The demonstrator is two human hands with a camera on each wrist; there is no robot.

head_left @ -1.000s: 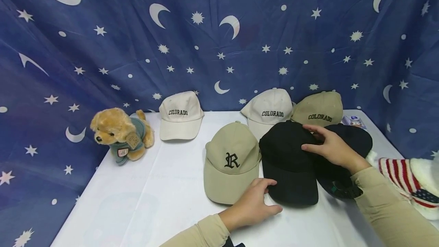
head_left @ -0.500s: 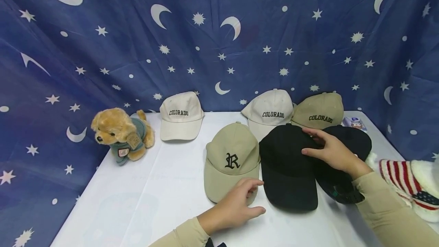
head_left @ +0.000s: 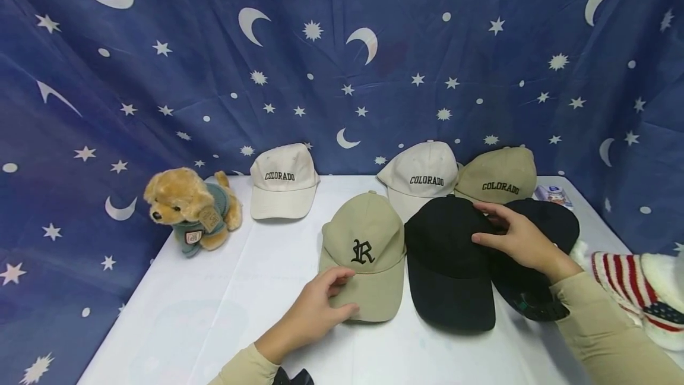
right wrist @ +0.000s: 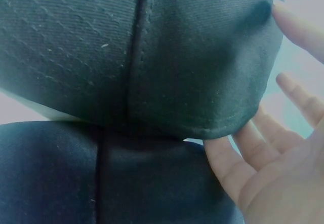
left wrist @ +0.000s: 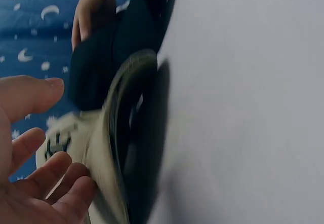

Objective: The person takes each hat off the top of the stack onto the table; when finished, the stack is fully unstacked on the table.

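Note:
A black cap (head_left: 447,254) sits right of centre on the white table, brim toward me. At its upper right side my right hand (head_left: 521,236) holds the cap's edge; in the right wrist view the thumb (right wrist: 298,29) meets the cloth and some fingertips disappear behind the rim. Immediately left stands a khaki cap (head_left: 369,290) with a black R. Over the left of its brim hovers my left hand (head_left: 315,308), thumb and fingers spread apart. The left wrist view shows its fingers beside the brim (left wrist: 109,148), holding nothing; whether they touch it I cannot tell.
Another black cap (head_left: 556,224) lies just right of the first. Behind are white Colorado caps, one left (head_left: 283,192), one right (head_left: 422,174), and a khaki one (head_left: 499,174). A toy dog (head_left: 184,201) and a striped plush (head_left: 625,278) flank the table (head_left: 256,272).
My left hand has drawn away leftward from the black cap's brim to the R cap's brim. The black cap has shifted slightly toward me; my right hand stays at its side.

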